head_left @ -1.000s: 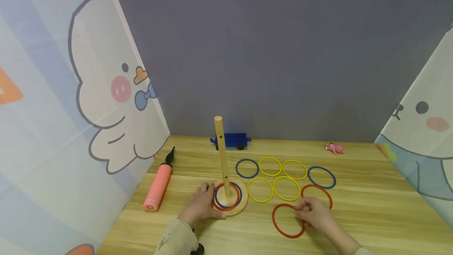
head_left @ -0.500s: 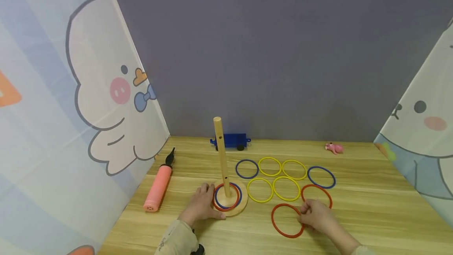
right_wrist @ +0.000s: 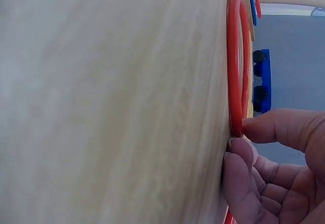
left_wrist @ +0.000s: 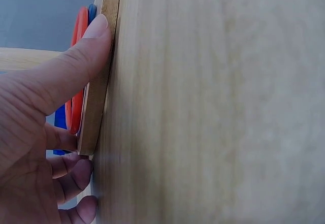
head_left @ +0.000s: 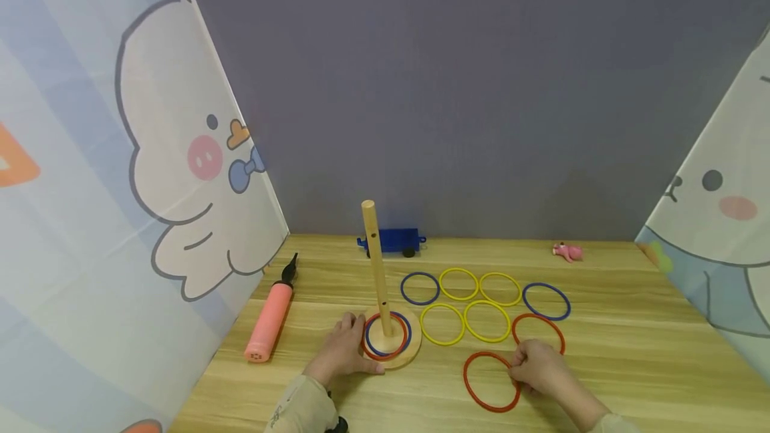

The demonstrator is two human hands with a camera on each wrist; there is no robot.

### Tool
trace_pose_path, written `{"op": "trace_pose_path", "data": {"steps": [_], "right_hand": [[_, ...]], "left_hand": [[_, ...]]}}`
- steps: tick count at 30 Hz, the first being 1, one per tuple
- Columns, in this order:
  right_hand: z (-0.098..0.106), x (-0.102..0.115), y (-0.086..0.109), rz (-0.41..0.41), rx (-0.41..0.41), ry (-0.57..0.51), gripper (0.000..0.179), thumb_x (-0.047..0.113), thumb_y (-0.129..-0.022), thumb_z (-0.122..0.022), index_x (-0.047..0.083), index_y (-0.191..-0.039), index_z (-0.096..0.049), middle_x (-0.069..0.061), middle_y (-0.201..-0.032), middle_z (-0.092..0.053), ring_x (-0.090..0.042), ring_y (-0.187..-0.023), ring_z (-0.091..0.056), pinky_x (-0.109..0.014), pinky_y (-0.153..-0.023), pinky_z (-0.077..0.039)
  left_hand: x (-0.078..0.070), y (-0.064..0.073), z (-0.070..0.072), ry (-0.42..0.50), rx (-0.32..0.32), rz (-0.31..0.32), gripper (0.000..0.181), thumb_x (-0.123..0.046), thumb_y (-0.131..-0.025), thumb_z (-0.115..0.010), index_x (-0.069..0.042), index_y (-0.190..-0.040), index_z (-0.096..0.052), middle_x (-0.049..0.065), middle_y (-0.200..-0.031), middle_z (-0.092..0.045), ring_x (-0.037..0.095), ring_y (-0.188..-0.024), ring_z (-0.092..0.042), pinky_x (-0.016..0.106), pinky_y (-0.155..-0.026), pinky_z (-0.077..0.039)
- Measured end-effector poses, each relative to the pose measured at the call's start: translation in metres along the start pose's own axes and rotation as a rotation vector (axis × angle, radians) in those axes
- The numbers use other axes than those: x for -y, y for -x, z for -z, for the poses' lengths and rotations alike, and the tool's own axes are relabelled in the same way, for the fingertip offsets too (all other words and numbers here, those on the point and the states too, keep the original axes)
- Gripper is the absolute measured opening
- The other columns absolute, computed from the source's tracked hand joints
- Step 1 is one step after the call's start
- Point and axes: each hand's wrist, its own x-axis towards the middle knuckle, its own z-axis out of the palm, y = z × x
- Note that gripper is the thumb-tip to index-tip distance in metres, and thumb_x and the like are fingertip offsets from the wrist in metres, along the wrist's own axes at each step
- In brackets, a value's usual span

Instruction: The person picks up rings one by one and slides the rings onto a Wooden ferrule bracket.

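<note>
A wooden peg stand (head_left: 377, 266) stands on the table, its upright post rising from a round base. Around the post, a red ring (head_left: 382, 359) and a blue ring (head_left: 411, 334) lie on the base. My left hand (head_left: 341, 351) holds the base's left side, the thumb along its edge in the left wrist view and the fingers round the far side. With thumb and fingertips my right hand (head_left: 543, 367) pinches the right edge of another red ring (head_left: 464, 376), which is close to the tabletop. Behind that hand lies a further red ring (head_left: 564, 339), partly hidden.
Several yellow rings (head_left: 421, 325) and two blue rings, one at the left (head_left: 402, 289) and one at the right (head_left: 569, 306), lie beyond the right hand. A pink hand pump (head_left: 269, 323) lies left, a blue toy wagon (head_left: 394, 240) and a small pink toy (head_left: 568, 252) at the back.
The right hand has shifted slightly right and toward me, and the pinched red ring has slid a little nearer. The left hand and the stand have stayed in place.
</note>
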Motion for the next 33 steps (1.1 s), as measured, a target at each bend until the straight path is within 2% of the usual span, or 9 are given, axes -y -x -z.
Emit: {"op": "trace_pose_path", "data": {"steps": [6, 10, 16, 21, 33], "right_hand": [[0.000, -0.001, 0.001, 0.024, -0.005, 0.013, 0.016, 0.000, -0.069, -0.069, 0.009, -0.064, -0.057, -0.002, -0.059, -0.055, -0.015, -0.047, -0.053, -0.027, -0.046, -0.044], [0.002, -0.006, 0.001, 0.076, 0.027, -0.016, 0.014, 0.003, -0.072, -0.069, 0.009, -0.065, -0.059, 0.000, -0.061, -0.056, -0.014, -0.049, -0.054, -0.027, -0.047, -0.044], [0.009, -0.012, 0.001, 0.182, 0.170, -0.187, 0.014, 0.006, -0.084, -0.069, 0.002, -0.073, -0.061, -0.002, -0.069, -0.059, -0.018, -0.055, -0.059, -0.031, -0.051, -0.050], [0.008, -0.013, 0.001, 0.181, 0.282, -0.336, 0.013, 0.008, -0.088, -0.067, -0.002, -0.081, -0.063, -0.004, -0.070, -0.063, -0.017, -0.056, -0.062, -0.030, -0.052, -0.052], [0.004, 0.004, 0.001, 0.190, 0.335, -0.506, 0.019, 0.007, -0.091, -0.065, -0.011, -0.094, -0.061, -0.008, -0.078, -0.064, -0.018, -0.065, -0.062, -0.031, -0.057, -0.054]], "left_hand": [[-0.002, 0.001, 0.001, 0.010, 0.000, 0.004, 0.117, -0.054, -0.061, -0.088, 0.008, -0.145, -0.036, 0.022, -0.129, -0.040, 0.039, -0.114, -0.043, 0.058, -0.090, -0.038], [-0.002, 0.001, 0.000, 0.011, -0.005, 0.002, 0.116, -0.054, -0.061, -0.088, 0.008, -0.145, -0.037, 0.022, -0.129, -0.040, 0.040, -0.114, -0.043, 0.059, -0.091, -0.038], [-0.001, 0.002, 0.000, 0.006, -0.007, 0.004, 0.116, -0.054, -0.061, -0.088, 0.008, -0.145, -0.037, 0.023, -0.131, -0.039, 0.041, -0.116, -0.042, 0.061, -0.091, -0.037], [-0.002, 0.002, 0.000, 0.001, -0.009, 0.001, 0.116, -0.054, -0.061, -0.088, 0.008, -0.144, -0.037, 0.023, -0.131, -0.039, 0.041, -0.116, -0.042, 0.060, -0.090, -0.037], [-0.003, 0.002, 0.001, 0.012, -0.007, 0.003, 0.115, -0.054, -0.062, -0.088, 0.008, -0.144, -0.037, 0.023, -0.130, -0.039, 0.040, -0.114, -0.043, 0.058, -0.091, -0.038]]}}
